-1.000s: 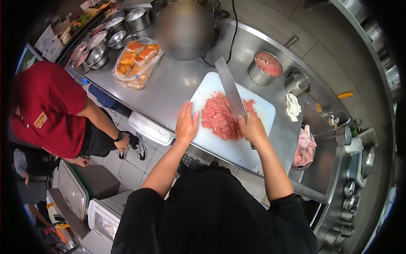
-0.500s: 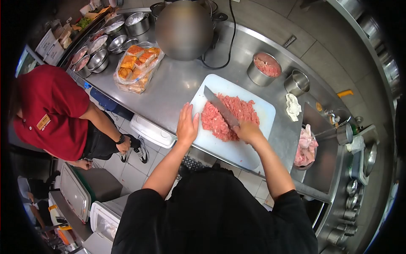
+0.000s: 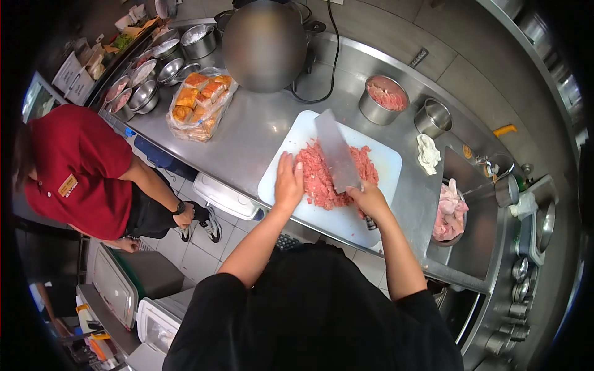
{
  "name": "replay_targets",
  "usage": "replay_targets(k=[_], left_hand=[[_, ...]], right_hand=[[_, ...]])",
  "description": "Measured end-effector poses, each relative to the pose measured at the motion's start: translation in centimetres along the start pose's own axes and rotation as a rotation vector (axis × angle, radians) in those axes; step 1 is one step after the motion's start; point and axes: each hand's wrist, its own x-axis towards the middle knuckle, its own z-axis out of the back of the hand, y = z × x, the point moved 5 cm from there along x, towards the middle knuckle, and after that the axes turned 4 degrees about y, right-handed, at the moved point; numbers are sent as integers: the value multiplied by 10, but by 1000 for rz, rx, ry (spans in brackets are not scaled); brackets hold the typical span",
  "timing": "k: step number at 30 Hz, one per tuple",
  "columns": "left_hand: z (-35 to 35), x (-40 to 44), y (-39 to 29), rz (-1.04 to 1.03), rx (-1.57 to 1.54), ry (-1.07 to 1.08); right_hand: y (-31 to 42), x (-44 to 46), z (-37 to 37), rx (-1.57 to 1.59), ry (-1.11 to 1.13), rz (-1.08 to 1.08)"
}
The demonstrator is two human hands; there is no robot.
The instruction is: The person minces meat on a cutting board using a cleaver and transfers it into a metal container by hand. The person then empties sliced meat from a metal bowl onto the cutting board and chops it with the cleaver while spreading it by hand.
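Minced meat [image 3: 320,176] lies heaped on a white cutting board [image 3: 278,176] on the steel counter. My right hand [image 3: 370,201] grips a cleaver [image 3: 336,151] by its handle, the handle's end showing below my fist. The broad blade slants across the heap with its flat side facing up, hiding the middle of the meat. My left hand [image 3: 289,184] is open at the left side of the heap, fingers stretched out over the board; its thumb is close against the meat, and I cannot tell whether it touches.
Behind the board stand a pot of meat [image 3: 385,102] and a steel pot [image 3: 433,117], near a white cloth [image 3: 427,154]. Raw meat [image 3: 450,213] sits in the sink at right. A bag of orange-brown blocks [image 3: 201,105] lies left. A person in red [image 3: 80,167] stands left.
The cleaver's blade has rolled from nearly edge-on to showing its broad flat side. My left hand has shifted right, closer to the minced meat.
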Motion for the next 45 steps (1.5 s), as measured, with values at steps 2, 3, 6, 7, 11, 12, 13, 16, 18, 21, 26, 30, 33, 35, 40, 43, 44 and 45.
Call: replay_targets(k=[2, 3, 6, 7, 11, 12, 13, 16, 18, 21, 26, 30, 33, 35, 40, 43, 44, 45], left_hand=[[-22, 11, -18, 47, -171, 57], [-29, 17, -25, 67, -210, 62], [-49, 38, -25, 90, -361, 90], [-51, 39, -37, 107, -502, 150], [-74, 38, -80, -142, -187, 338], [-87, 36, -86, -289, 36, 400], [-98, 36, -91, -435, 264, 453], [-108, 49, -93, -408, 301, 470], [-104, 54, -96, -398, 236, 527], [-77, 49, -97, -415, 105, 565], [-14, -21, -89, -715, 222, 606], [-33, -21, -78, -959, 299, 634], [-52, 1, -81, -1063, 338, 469], [-57, 12, -89, -1087, 289, 453], [-92, 31, -112, -800, 351, 392], [-106, 40, -109, -512, 466, 366], [-108, 39, -114, -522, 462, 373], [-112, 41, -117, -484, 531, 406]], right_hand=[[-15, -18, 7, 203, -68, -46], [-22, -27, 11, 335, -119, -69], [-54, -45, 20, 536, -198, -76], [-64, -49, 20, 607, -220, -76], [-96, -65, 23, 731, -323, -114], [-97, -68, 25, 721, -316, -119], [-97, -71, 30, 717, -332, -129], [-97, -75, 37, 703, -350, -129], [-98, -79, 39, 692, -358, -118], [-104, -82, 40, 641, -357, -106], [-121, -95, 31, 694, -346, -151], [-134, -91, 30, 685, -318, -167], [-134, -88, 29, 724, -336, -207], [-126, -81, 29, 728, -320, -182], [-120, -101, 32, 720, -382, -180], [-119, -104, 32, 716, -402, -185], [-118, -106, 31, 683, -402, -188], [-115, -109, 31, 660, -409, -200]])
